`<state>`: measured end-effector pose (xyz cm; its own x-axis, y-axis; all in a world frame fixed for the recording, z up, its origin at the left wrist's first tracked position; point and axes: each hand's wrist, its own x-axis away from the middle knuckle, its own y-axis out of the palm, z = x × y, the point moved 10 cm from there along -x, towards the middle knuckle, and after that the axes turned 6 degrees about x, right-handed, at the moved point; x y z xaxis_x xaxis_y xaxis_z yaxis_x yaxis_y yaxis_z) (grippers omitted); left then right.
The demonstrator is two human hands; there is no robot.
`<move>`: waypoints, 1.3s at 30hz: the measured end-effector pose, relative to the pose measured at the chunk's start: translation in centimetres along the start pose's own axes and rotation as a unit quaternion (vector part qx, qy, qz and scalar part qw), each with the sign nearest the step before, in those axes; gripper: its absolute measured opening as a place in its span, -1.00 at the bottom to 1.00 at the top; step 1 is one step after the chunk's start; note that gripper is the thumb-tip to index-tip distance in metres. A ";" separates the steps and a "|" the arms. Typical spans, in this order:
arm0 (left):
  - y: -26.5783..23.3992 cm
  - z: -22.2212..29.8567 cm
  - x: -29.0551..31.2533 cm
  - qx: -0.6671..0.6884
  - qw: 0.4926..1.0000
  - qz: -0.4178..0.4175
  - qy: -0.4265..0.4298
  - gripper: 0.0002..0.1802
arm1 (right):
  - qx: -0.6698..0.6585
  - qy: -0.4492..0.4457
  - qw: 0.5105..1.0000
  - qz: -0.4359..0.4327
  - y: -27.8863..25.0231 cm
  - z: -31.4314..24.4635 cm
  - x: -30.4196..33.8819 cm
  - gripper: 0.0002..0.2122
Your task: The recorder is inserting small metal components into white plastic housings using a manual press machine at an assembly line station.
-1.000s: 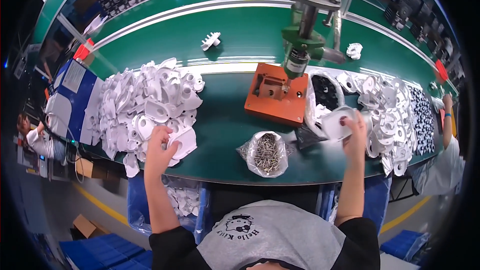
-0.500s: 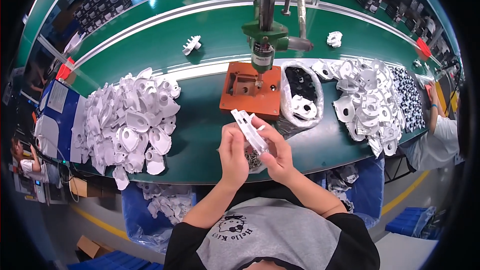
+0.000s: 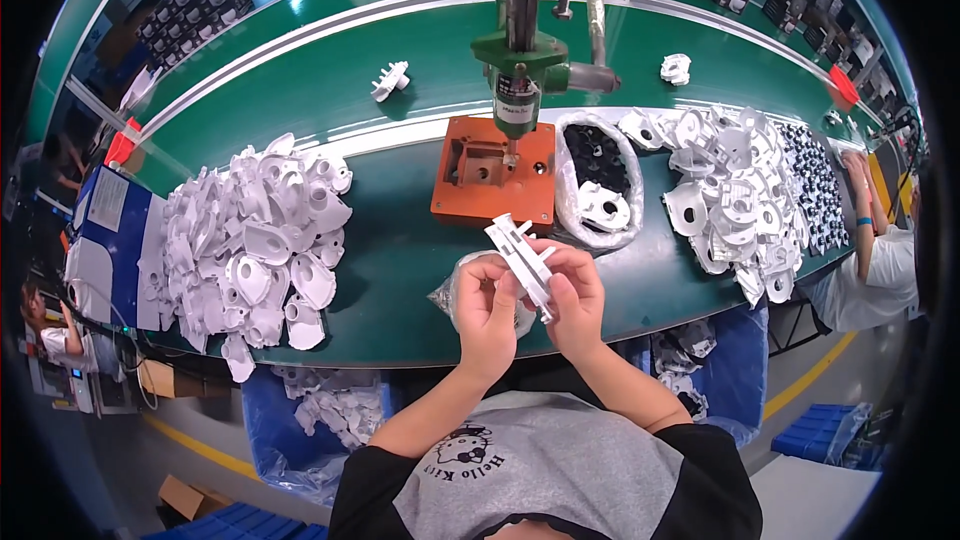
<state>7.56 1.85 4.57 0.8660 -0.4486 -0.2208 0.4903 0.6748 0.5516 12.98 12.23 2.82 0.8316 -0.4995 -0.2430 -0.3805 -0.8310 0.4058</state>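
Between my two hands I hold a white plastic part (image 3: 522,262), tilted, with small prongs along its edge. My left hand (image 3: 487,312) pinches its left side, and my right hand (image 3: 573,298) grips the other side with thumb and fingers. Behind my left hand a clear bag (image 3: 462,285) lies at the table's near edge, its contents mostly covered by the hand. Just beyond the held part stands an orange fixture block (image 3: 495,202) with a recess, under the head of a green press (image 3: 516,90).
Heaps of white plastic parts lie left (image 3: 255,250) and right (image 3: 735,190). A bag of black parts (image 3: 597,155) sits beside the fixture, a white part on top. Blue bins (image 3: 270,430) stand below the table edge. A co-worker's arm (image 3: 868,200) reaches in at far right.
Both hands have moved slightly right and nearer to me with the white part, turning it so more prongs show. The view has shifted a little, uncovering the bag behind my left hand.
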 end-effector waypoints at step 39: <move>2.1 4.2 -8.5 -0.607 0.672 -0.263 0.333 -0.69 | 0.497 -0.001 0.862 0.097 -12.0 -3.2 -11.8 -0.77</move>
<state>0.79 4.64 11.01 0.1960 -0.7236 -0.6618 0.1140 0.6872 -0.7175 9.05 28.90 3.58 0.7128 -0.6528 -0.2566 -0.6720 -0.5306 -0.5166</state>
